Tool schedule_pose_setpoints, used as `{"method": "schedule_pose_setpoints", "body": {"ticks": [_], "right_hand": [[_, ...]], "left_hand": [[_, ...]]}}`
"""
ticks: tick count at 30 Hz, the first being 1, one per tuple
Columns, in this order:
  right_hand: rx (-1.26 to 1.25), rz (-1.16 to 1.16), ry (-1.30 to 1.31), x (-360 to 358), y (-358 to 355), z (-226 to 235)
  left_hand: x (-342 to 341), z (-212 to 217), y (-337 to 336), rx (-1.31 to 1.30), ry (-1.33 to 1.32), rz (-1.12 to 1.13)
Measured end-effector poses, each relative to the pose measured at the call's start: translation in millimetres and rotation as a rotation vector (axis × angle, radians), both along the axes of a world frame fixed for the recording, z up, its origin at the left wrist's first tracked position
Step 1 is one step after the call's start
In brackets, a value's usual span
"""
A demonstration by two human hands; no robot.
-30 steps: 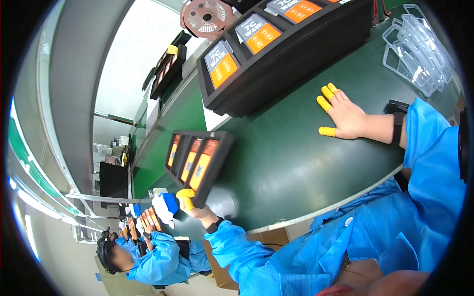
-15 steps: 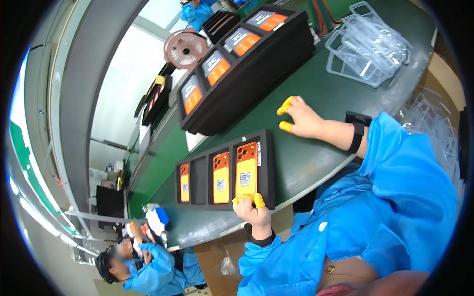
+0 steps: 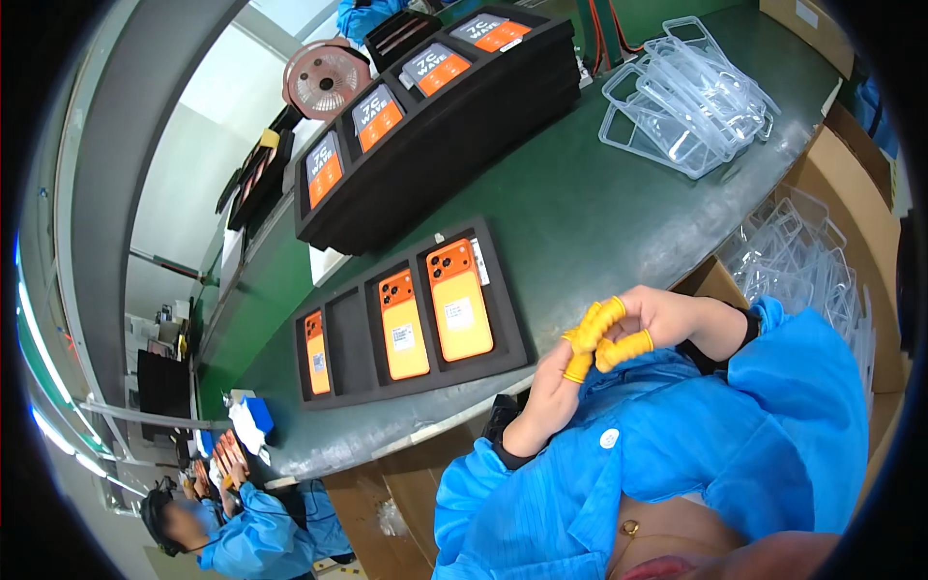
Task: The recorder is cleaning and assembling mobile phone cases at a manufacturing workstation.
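Observation:
In front of my chest, above the bench's near edge, both hands are together with yellow finger cots on their fingertips. My right hand (image 3: 667,317) curls its fingers onto the cot-covered fingertips (image 3: 585,340) of my left hand (image 3: 549,391). The left fingers are partly covered, and no other item shows between the hands. Left of them, a black foam tray (image 3: 505,314) lies on the bench. It holds three orange phones, backs up with white labels: a right one (image 3: 459,304), a middle one (image 3: 402,333) and a left one (image 3: 317,353). A bare slot separates the left two.
Behind the tray stands a stack of black foam trays (image 3: 454,145) with grey-and-orange cards on top. Clear plastic cases (image 3: 691,101) are piled at the back right; more (image 3: 802,256) fill a carton. A pink fan (image 3: 327,82) and a co-worker (image 3: 242,522) are leftward.
My left hand has let go of the right phone's lower end and moved right. My right hand has drawn back from over the bench, and the two have met. The whole view has shifted.

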State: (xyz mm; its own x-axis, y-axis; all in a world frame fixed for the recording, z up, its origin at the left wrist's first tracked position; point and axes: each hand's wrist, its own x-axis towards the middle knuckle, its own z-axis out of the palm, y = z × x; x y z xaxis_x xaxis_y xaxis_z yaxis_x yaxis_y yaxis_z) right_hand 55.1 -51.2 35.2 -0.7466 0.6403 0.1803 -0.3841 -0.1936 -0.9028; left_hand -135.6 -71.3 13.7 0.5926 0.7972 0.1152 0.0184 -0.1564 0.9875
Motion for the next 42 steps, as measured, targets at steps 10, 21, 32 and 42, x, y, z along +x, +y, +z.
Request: {"method": "schedule_pose_setpoints", "body": {"ticks": [10, 21, 32, 42], "right_hand": [[-0.030, 0.217, -0.120, -4.0, -5.5, -6.5], [-0.143, 0.283, -0.102, -14.3, -8.2, -21.5], [0.108, 0.615, 0.172, -18.4, -6.5, 4.7], [0.693, -1.543, -1.026, 120.4, 82.2, 47.9]], "left_hand": [[-11.1, 14.8, -5.4, 0.271, 0.386, 0.023], [-14.4, 12.0, -3.6, 0.108, 0.254, -0.045], [-7.8, 25.1, -6.2, 0.525, 0.147, 0.069], [-58.9, 20.9, 0.4, 0.696, 0.975, 0.567]]}}
